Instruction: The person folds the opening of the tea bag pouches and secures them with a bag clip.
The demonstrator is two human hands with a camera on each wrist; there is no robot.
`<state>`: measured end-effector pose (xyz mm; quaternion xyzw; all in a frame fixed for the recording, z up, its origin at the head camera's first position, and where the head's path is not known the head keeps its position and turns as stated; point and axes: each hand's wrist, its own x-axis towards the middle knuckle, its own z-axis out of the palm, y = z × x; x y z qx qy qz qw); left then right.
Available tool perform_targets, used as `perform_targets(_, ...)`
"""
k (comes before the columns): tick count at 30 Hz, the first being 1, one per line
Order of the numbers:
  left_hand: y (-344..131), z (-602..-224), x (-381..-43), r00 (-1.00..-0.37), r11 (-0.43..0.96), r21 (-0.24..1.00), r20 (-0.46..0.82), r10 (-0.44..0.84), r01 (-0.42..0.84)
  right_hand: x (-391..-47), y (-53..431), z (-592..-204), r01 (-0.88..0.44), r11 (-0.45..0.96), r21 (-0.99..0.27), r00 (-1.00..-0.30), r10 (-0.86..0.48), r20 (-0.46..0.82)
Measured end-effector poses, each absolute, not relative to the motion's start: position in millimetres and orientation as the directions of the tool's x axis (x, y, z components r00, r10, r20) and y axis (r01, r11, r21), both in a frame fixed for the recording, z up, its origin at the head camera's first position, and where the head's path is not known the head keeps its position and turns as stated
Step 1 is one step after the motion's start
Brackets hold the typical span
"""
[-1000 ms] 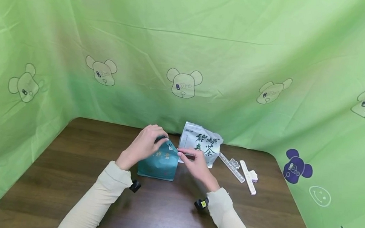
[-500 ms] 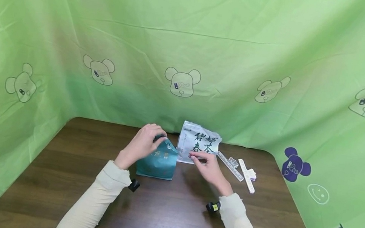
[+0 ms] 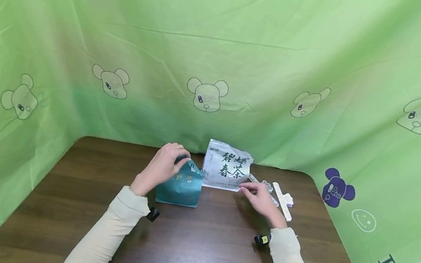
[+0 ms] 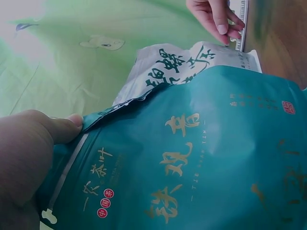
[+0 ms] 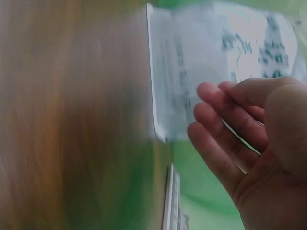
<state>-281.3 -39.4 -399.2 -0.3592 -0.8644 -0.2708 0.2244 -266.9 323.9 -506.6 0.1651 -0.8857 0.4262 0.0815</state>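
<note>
A teal tea bag (image 3: 179, 191) with gold lettering stands on the table. My left hand (image 3: 163, 165) grips its top edge, where one upper corner is folded down. In the left wrist view the thumb (image 4: 67, 125) presses at that fold, beside a pale stripe across the bag (image 4: 177, 158). My right hand (image 3: 263, 200) holds nothing. Its fingers are loosely bent, in front of the lower right corner of a silver tea bag (image 3: 226, 164) and near two white sealing clips. One clip (image 3: 253, 179) is partly hidden behind this hand; the other clip (image 3: 282, 202) lies just right of it.
The silver bag stands upright behind and right of the teal one, close to the green curtain (image 3: 212, 52) that surrounds the far side and both sides. Brown wooden tabletop (image 3: 200, 244) stretches toward me.
My right hand has let go of the teal bag's folded corner and moved right, past the silver bag toward the clips. The left hand has kept its grip on the teal bag.
</note>
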Motion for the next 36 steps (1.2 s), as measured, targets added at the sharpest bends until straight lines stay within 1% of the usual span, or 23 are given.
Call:
perform_targets(3,-40,-399,-280,-0.643,0.598,0.308,0.582,0.497,0.740,-270,339,-506,-0.342,0.628,-0.699,-0.939,-0.191,0.288)
perform_targets(9,-40,-399,-279,-0.631,0.599,0.291,0.597,0.496,0.746,-280,361,-505,-0.317,0.748,-0.583,-0.926,-0.111,0.361)
perform_targets(15,-40,-400,-279,-0.632,0.606,0.284,0.596,0.495,0.743,-286,373,-508,-0.258,0.828,-0.498,-0.913,-0.040,0.406)
perform_targets(21,-40,-401,-280,-0.598,0.614,0.231,0.628,0.498,0.754,-289,379,-509,-0.206,0.876,-0.437,-0.905,-0.001,0.425)
perform_targets(25,-39,-402,-281,-0.562,0.624,0.176,0.659,0.500,0.761,-291,382,-508,-0.169,0.891,-0.421,-0.918,0.013,0.396)
perform_targets(29,-38,-405,-282,-0.537,0.641,0.125,0.679,0.502,0.758,-293,384,-511,-0.132,0.904,-0.406,-0.948,0.005,0.319)
perform_targets(32,-38,-407,-282,-0.524,0.645,0.106,0.690,0.500,0.756,-293,385,-514,-0.104,0.913,-0.395,-0.965,0.003,0.262)
perform_targets(36,-38,-407,-281,-0.508,0.640,0.097,0.703,0.498,0.762,-294,387,-516,-0.085,0.918,-0.387,-0.974,0.005,0.225)
